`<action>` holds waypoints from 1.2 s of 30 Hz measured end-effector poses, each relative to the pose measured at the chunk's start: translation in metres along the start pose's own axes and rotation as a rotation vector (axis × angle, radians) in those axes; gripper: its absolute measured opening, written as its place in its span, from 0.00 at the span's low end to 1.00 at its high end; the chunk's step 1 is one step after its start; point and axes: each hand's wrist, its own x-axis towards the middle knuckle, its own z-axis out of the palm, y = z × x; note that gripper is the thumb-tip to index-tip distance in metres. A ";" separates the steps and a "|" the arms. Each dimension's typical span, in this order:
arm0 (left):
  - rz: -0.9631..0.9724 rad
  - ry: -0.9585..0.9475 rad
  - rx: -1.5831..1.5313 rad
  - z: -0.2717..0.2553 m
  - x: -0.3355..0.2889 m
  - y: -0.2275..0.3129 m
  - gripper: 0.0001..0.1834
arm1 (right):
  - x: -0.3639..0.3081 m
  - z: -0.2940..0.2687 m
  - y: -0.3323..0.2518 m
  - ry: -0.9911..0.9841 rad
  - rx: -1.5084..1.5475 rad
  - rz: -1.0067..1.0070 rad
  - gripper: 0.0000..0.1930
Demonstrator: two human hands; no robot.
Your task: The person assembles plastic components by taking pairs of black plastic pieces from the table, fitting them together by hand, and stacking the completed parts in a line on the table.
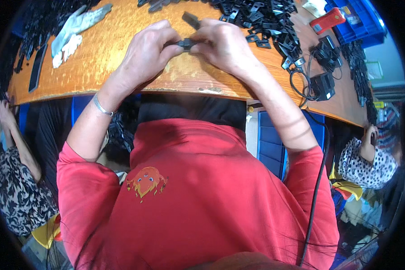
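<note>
**Two hands pinching one small black part over a wooden counter**

Two bare hands are meeting above the worn orange-brown wooden counter, which is filling the upper part of the view and curving with the lens. Below it, the person's red shirt is taking up most of the lower view, with an orange printed figure on the chest.

Along the far edge of the counter, a large heap of small black plastic clips is lying just beyond the right hand. A blue crate is sitting at the far right corner, with a red handheld device lying beside it. A black adapter with a coiled cable is resting near the right edge. A pair of white work gloves is lying at the far left, well apart from the hands, next to a dark flat strip.

The left hand is closing its fingers around one end of a small black plastic part, and the right hand is gripping the other end, so both hands are holding it between them, just above the counter near its front edge. A thin silver bracelet is circling the left wrist.

Other people's patterned sleeves are showing at the far left and right edges.
</note>
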 end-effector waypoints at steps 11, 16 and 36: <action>-0.488 -0.469 -0.144 -0.153 -0.076 -0.012 0.14 | -0.009 -0.021 -0.003 0.050 0.037 -0.069 0.08; -0.304 -0.164 0.043 -0.104 -0.019 -0.004 0.15 | 0.003 -0.034 0.036 0.103 -0.334 0.041 0.09; 0.317 0.105 0.155 0.015 0.042 -0.016 0.14 | -0.002 -0.026 0.032 0.040 0.343 0.384 0.13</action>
